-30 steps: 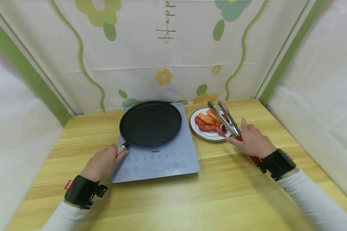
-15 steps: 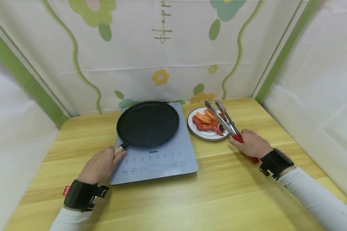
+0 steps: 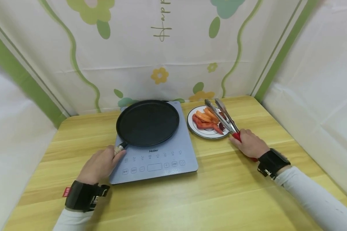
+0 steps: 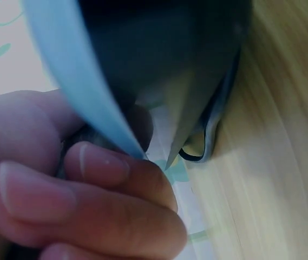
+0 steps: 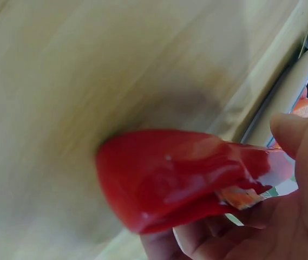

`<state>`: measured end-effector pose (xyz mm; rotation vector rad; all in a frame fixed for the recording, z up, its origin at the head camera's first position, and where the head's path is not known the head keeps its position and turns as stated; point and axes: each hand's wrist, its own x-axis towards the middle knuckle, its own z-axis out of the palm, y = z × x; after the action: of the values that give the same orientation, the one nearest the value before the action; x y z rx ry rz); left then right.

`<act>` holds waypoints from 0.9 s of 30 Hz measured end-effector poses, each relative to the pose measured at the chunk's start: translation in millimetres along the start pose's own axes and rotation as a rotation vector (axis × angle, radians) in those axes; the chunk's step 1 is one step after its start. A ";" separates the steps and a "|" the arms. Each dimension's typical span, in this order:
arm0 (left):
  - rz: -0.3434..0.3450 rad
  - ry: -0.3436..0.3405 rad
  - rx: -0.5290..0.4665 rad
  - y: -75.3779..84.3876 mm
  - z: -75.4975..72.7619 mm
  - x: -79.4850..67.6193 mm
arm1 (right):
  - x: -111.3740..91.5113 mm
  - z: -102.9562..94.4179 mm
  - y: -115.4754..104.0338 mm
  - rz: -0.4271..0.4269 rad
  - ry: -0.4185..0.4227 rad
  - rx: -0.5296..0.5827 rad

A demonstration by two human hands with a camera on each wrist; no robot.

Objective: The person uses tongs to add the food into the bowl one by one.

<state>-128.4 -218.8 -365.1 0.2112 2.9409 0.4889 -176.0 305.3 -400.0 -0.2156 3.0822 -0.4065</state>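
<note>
Take the plate as your landmark: red and orange pieces of food lie on it, with a dark piece toward its right. Your right hand is the nearer one, just off the plate's near right edge, and its grip holds the tongs: in the right wrist view the thumb is on one side of the red handles and the fingers curl under the other. The tongs' long axis slants from that hand, away from you and leftward, over the plate's right part, so the metal tips reach across its far edge. Most of the food therefore lies ahead and to the left of your right grip, left of the tongs' arms rather than between the tips. Those tips stand apart; whether either touches the plate or hangs above it, the head view does not settle. Left of the plate, just beside it on the table, is the cooktop, carrying the black pan. The pan's handle points away from the plate, toward you and to the left, and your left hand has its grip wrapped round it, well apart from the plate with the cooktop between.
</note>
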 end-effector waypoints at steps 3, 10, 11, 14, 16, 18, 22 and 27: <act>0.004 0.007 0.000 0.1 0.0 -0.8 | 0.9 1.3 1.2 -0.005 0.008 0.007; 0.008 0.023 -0.004 -0.2 -1.0 -2.6 | 3.6 3.6 3.3 -0.051 0.019 0.049; 0.011 0.025 -0.006 0.1 -1.0 -2.7 | 3.7 3.7 3.6 -0.054 0.021 0.057; 0.017 0.028 -0.008 0.8 -0.8 -2.7 | 3.8 4.0 4.8 -0.061 0.026 0.089; 0.015 0.031 -0.006 1.3 -0.4 -2.5 | 3.9 4.1 5.5 -0.066 0.022 0.116; 0.014 0.033 -0.004 1.8 0.2 -2.2 | 4.1 4.4 7.2 -0.060 0.018 0.135; 0.012 0.032 -0.007 2.6 0.8 -2.2 | 2.6 2.3 9.7 -0.043 0.019 0.153; -0.003 0.030 -0.006 2.2 -0.5 -3.2 | -0.4 -3.1 10.8 -0.038 0.023 0.170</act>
<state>-125.2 -217.5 -363.5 0.2008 2.9679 0.5049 -177.2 316.5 -399.9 -0.2659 3.0475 -0.6740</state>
